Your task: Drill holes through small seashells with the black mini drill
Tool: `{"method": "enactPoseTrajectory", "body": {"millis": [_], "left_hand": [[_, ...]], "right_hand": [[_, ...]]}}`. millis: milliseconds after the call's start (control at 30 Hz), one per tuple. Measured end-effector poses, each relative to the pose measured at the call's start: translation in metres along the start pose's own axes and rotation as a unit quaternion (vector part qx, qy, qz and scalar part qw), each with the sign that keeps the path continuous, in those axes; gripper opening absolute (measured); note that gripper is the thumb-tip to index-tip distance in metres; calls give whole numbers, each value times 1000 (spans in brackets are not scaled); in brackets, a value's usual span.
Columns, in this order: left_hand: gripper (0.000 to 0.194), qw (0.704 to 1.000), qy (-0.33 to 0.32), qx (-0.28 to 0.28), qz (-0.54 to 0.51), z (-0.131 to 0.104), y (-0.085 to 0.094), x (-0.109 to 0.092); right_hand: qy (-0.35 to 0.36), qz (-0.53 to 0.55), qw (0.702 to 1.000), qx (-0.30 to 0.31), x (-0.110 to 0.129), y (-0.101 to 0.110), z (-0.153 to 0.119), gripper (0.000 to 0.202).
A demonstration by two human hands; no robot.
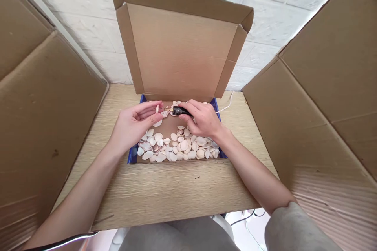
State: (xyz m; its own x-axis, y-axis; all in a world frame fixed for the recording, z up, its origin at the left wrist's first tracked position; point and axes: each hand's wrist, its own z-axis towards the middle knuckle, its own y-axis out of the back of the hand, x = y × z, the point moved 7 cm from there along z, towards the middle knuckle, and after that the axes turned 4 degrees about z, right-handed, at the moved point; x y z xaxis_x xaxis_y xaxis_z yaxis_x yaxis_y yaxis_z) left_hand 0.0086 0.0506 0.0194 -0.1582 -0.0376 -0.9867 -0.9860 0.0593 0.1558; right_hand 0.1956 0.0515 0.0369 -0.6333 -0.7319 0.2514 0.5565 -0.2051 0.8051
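my left hand (134,120) pinches a small pale curved shell (157,108); my right hand (203,117) clasps a smooth black cylindrical tool (179,111) with a thin metal tip (167,109).

Pale wood-grain worktop (165,194); small dark sliver (197,177) lying toward its front. Brown left cardboard panel (44,113) and right cardboard panel (318,106) flank it. White block-patterned wall (88,15) behind. Black cable (243,219) below front edge, right.
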Motion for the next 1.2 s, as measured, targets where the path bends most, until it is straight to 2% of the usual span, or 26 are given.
{"method": "enactPoseTrajectory", "body": {"millis": [100,200,333,467,633,767,933,1200], "left_hand": [[44,1000,-5,-1,9,1,0,5],[46,1000,-9,4,25,1,0,8],[47,999,-10,13,36,5,-4,6],[51,997,-12,59,44,20,-16,-3],[55,993,-40,106,45,44,-27,-9],[55,993,-44,104,42,52,-23,-3],[55,993,-33,100,48,51,-20,3],[54,992,-48,99,54,50,-19,7]], "right_hand": [[15,-24,999,-20,3,-2,-4,38],[19,-40,999,-6,2,-7,-5,41],[11,-62,998,6,-2,-11,-3,29],[-5,-53,999,-7,-10,-6,1,25],[-26,-41,999,8,-25,2,11,27],[-14,-59,998,-4,-33,-3,14,28],[15,-82,996,-21,-29,-12,11,33],[-7,-107,994,28,-25,-17,11,36]]}}
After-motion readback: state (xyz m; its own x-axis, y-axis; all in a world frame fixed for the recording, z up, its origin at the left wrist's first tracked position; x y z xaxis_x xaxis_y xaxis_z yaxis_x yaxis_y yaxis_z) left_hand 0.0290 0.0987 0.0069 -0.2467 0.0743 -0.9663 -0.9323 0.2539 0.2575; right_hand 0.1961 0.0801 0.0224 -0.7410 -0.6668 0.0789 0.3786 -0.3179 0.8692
